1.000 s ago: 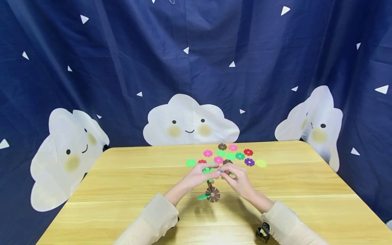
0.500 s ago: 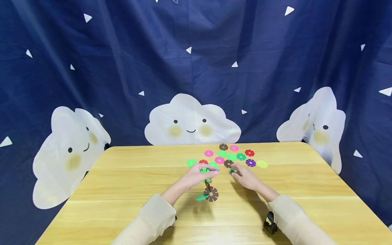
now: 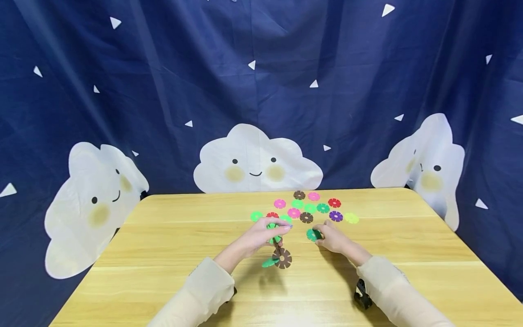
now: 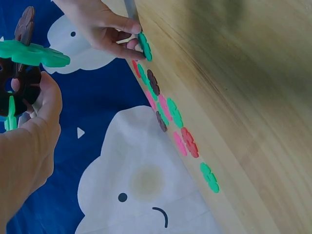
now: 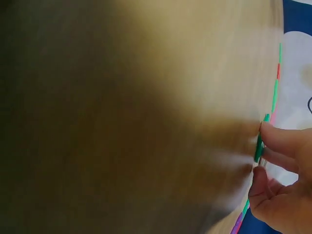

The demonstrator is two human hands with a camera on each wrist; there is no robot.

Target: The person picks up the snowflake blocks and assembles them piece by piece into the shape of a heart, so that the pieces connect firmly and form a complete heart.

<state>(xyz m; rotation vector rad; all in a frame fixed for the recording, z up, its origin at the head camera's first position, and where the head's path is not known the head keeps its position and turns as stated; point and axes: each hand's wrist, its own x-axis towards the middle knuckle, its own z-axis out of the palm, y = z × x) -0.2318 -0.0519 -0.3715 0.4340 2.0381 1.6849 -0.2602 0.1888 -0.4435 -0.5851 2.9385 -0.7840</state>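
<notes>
In the head view my left hand holds up a joined build of slotted flower-shaped discs. Its lower brown disc and a green disc hang below the palm. Seen from the left wrist, a green disc crosses a brown disc at the top, and my fingers grip near a dark brown disc. On the right, my right hand pinches a dark green disc at the table surface. The right wrist view has my thumb on that disc nearly edge-on.
Loose discs lie spread beyond the hands, among them a brown disc, a purple disc, a yellow disc and a red disc. The wooden table ends at a blue cloud-print curtain.
My right hand has left the left hand's fingertips, moved right and taken hold of the dark green disc, which now shows more and sits slightly nearer. The left hand still holds the build.
</notes>
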